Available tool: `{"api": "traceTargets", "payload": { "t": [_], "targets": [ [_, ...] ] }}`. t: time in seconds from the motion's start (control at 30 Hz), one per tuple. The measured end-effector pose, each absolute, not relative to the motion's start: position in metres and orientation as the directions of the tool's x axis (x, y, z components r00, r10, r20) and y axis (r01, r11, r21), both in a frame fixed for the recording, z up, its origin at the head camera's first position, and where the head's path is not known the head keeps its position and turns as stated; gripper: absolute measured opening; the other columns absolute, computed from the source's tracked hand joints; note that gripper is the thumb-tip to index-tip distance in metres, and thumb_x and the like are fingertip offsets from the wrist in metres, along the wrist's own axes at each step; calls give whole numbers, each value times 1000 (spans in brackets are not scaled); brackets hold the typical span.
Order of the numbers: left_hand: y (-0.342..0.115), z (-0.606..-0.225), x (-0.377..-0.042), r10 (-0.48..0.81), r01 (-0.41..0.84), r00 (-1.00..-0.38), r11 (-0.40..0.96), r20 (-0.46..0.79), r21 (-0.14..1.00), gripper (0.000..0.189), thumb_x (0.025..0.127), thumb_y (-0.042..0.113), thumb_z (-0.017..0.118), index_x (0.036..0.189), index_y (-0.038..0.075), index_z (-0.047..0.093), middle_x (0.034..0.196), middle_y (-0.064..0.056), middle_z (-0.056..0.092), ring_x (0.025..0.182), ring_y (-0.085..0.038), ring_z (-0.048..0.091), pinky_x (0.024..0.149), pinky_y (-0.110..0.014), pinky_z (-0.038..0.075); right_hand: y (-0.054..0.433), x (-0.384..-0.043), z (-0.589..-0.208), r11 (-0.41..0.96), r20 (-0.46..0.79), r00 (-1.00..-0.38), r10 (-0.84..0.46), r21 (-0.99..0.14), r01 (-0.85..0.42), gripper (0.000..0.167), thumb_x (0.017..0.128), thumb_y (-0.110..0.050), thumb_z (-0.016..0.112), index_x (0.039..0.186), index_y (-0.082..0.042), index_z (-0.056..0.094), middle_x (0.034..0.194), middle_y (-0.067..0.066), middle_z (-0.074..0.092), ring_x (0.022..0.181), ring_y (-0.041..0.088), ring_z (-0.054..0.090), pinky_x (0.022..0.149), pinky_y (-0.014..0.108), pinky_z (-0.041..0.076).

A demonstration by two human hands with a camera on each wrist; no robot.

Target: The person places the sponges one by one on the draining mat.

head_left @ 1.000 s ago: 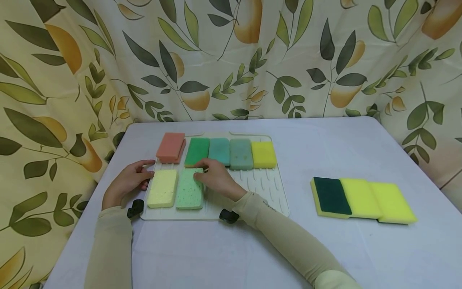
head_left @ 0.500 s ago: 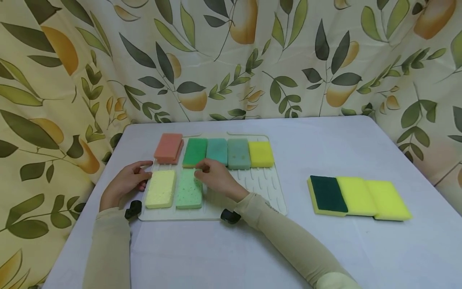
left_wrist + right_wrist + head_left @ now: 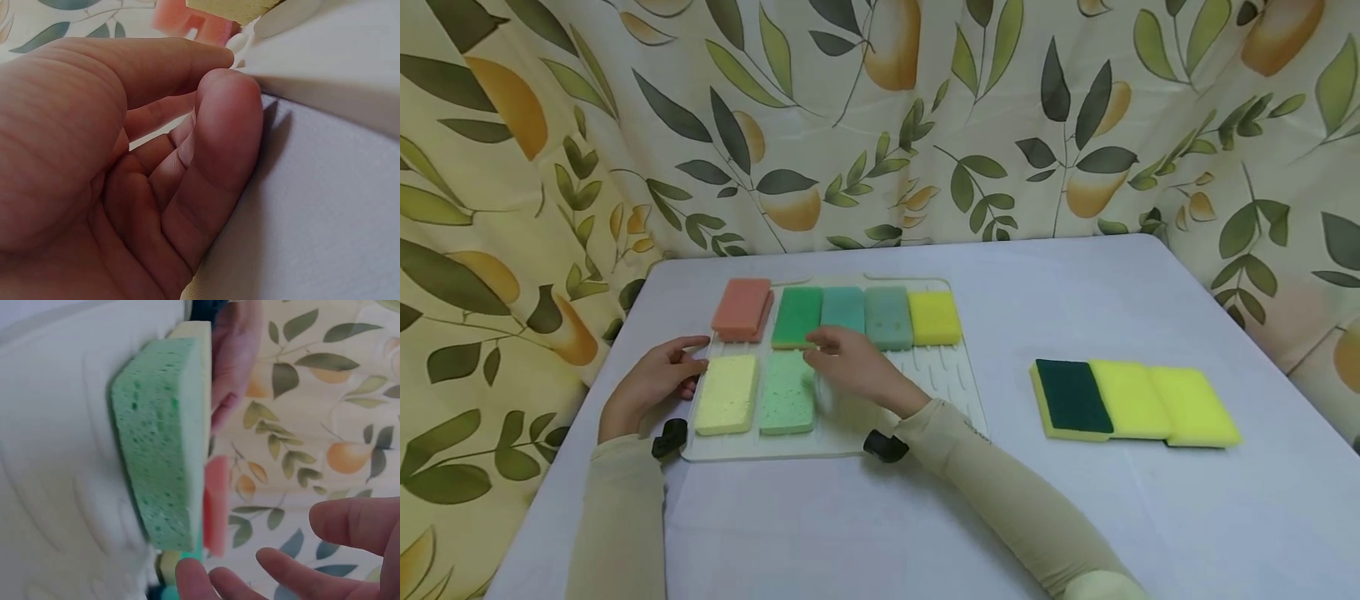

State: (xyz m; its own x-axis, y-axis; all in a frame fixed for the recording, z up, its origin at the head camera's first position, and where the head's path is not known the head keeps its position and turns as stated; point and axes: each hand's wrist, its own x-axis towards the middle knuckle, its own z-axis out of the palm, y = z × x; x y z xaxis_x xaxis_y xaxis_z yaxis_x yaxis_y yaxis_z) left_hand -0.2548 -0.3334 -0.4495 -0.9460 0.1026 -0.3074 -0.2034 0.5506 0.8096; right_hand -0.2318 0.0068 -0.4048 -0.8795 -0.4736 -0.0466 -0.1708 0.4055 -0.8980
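Hovering empty: right hand (image 3: 861, 371), fingers parted, beside mint sponge (image 3: 786, 396); left hand (image 3: 651, 379) loose at tray (image 3: 842, 429). Back row (image 3: 842, 307) ahead looks done; three sponges (image 3: 1129, 400) rightward likely remaining.

I see 1 pale-green rectangular pitted sponge (image 3: 787, 396) | flat on white rectangular ridged tray (image 3: 942, 379) | 1 pale-yellow rectangular sponge (image 3: 727, 396) flat just beside | gap between the 2

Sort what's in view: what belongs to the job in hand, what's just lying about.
Likely the job:
tray
light green sponge
pale yellow sponge
salmon sponge
back row of four sponges

Apparently lying about:
three sponges off the tray, perhaps waiting
patterned curtain
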Motion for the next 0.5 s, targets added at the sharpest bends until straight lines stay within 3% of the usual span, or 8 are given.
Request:
{"api": "traceTargets", "payload": {
  "t": [0.5],
  "targets": [
    [-335,-449,-254,130,-184,-944,559,-304,808,62,110,13,59,164,-4,33,91,-9,55,72,-17,56,65,-27,54,52,-222,-389,390,-8,-869,-495,-896,-214,52,111,-29,59,156,-3,54,158,9,53,138,26,57,107,43,51]
  ]
}}
